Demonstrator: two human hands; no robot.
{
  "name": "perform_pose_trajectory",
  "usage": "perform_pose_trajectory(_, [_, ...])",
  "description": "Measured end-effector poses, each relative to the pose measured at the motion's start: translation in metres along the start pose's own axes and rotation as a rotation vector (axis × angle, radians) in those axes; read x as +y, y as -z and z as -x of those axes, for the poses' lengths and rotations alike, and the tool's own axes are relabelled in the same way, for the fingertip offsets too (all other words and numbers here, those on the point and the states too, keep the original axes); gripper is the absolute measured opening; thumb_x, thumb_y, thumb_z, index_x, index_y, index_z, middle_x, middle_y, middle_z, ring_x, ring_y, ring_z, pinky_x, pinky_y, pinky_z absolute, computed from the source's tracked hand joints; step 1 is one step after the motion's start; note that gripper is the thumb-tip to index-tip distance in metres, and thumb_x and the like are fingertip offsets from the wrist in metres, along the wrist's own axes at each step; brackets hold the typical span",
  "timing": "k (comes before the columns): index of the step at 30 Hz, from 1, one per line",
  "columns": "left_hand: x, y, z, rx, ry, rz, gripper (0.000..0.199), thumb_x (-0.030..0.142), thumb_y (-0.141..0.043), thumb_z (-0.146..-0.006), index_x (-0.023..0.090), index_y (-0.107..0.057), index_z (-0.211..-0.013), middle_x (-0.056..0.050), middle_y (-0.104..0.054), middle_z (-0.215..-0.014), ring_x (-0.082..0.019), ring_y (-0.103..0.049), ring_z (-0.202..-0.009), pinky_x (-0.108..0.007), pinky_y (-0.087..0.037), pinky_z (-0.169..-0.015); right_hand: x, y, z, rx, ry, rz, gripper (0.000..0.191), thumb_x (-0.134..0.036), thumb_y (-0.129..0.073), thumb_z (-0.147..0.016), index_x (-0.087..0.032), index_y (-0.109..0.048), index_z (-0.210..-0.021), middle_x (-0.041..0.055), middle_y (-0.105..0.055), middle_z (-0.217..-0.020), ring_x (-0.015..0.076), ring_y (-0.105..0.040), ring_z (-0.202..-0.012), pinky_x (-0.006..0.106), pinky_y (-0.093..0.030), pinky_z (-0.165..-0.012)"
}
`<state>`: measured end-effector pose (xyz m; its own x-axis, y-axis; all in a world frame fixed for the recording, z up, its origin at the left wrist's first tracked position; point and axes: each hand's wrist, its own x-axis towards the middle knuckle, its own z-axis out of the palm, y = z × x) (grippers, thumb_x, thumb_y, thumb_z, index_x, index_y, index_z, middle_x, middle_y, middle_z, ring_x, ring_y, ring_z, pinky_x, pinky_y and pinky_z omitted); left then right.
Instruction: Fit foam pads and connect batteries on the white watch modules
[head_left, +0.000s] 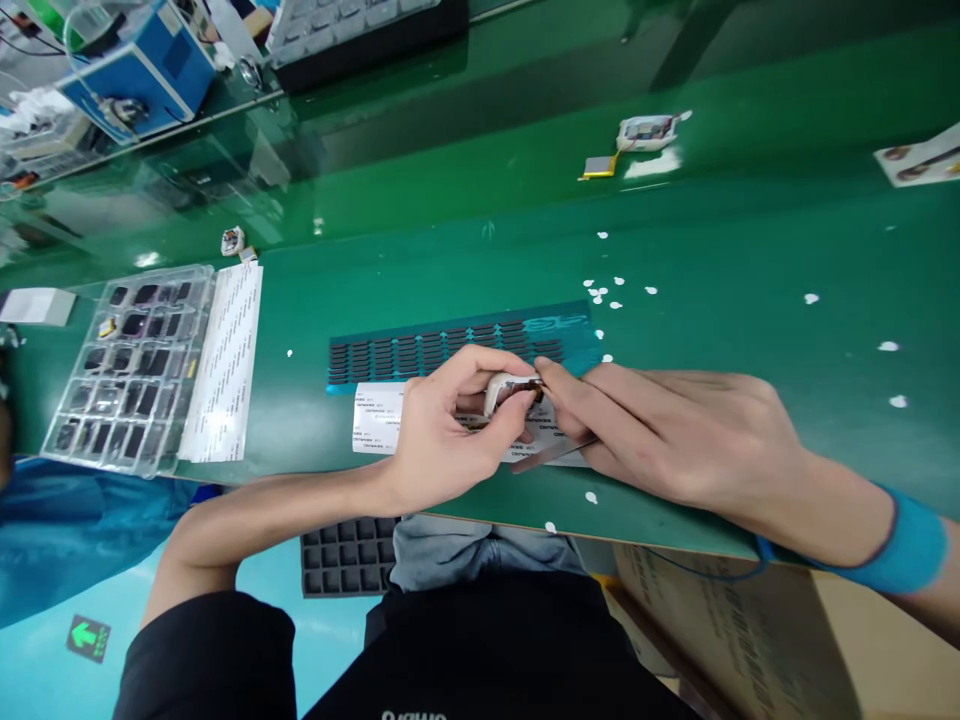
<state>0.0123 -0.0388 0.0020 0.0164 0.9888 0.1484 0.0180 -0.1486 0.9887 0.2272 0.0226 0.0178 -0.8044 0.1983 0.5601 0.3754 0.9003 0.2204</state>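
My left hand [457, 425] is closed around a small white device housing [504, 390], thumb and fingers at its sides. Dark and brownish parts show inside the housing's opening. My right hand [660, 430] presses its fingertips against the housing's right edge. A thin flat metal tool [551, 457], perhaps tweezers, sticks out from under its curled fingers. Beneath both hands lie a white printed sheet [377, 418] and a blue-green sheet [577, 318] with rows of dark strips. The fingers hide part of the housing and most of the tool.
A clear compartment tray [187, 345] with dark screens stands left, beside a white printed strip [225, 375]. White round stickers [616, 281] are scattered on the green table [735, 280]. Another opened housing [646, 133] with a battery [599, 167] lies at the back. My right wrist wears a blue strap [892, 540].
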Motion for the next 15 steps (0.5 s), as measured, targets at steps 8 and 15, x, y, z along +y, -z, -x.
perform_pose_trajectory(8, [0.001,0.005,-0.002,-0.019,-0.104,-0.203,0.010,0.021,-0.070,-0.100,0.017,-0.073,-0.109,-0.001,-0.080,-0.082,-0.010,-0.072,-0.061,-0.019,-0.057,-0.057,0.000,-0.005,0.006,0.008,0.022,0.096,0.025,-0.003,-0.049,-0.114,-0.005,-0.063,-0.135,-0.0018,-0.065,-0.079,0.0132,-0.056,-0.066,0.034,-0.041,-0.059])
perform_pose_trajectory(15, [-0.001,0.004,-0.001,-0.149,0.004,-0.290,0.020,0.023,-0.067,-0.096,0.019,-0.073,-0.115,-0.001,-0.079,-0.085,-0.012,-0.072,-0.067,-0.019,-0.057,-0.061,0.003,-0.011,0.020,-0.036,-0.052,-0.063,0.031,-0.030,-0.041,-0.123,-0.022,-0.067,-0.108,0.0003,-0.066,-0.080,0.0160,-0.060,-0.066,0.039,-0.036,-0.059])
